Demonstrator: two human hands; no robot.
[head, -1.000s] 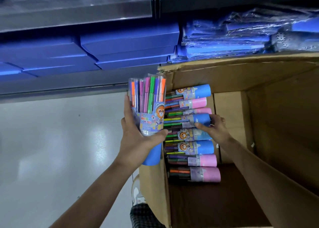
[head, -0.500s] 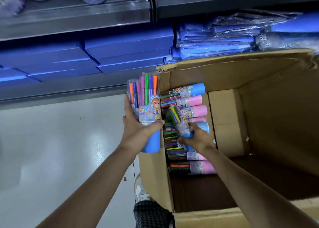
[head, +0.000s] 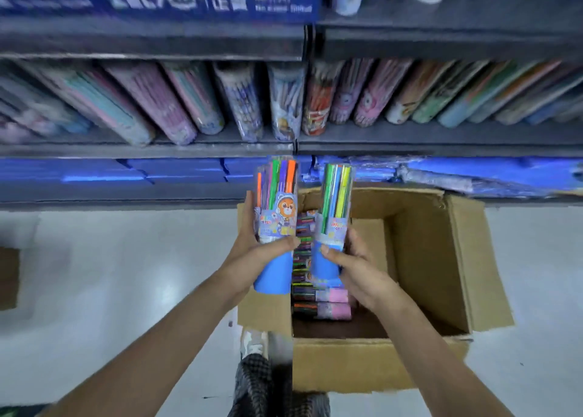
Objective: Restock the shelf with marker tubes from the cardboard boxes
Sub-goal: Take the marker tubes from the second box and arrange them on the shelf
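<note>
Hands first: the left hand is curled round the lower part of marker tubes, thumb across the front just above the blue cap; at least two tubes appear bunched in this grip, though the exact count cannot be told. The right hand is curled round a single marker tube, thumb on its blue cap and fingers wrapped behind. All of these tubes stand upright, pen tips upward, and are held clear above the left part of the cardboard box, near each other but apart.

Box contents: a stack of tubes lies on its side against the left wall of the box, pink caps visible at the bottom of the stack. The rest of the box interior shows bare cardboard.

Shelf: the tier directly ahead carries a row of slanted packaged stationery; blur prevents identifying any tube of this type there.

Task status, as a judgement: the lifted tubes are out of the box and not yet placed. Placement on the shelf is outstanding, and the stack left in the box indicates that several more trips are required
</note>
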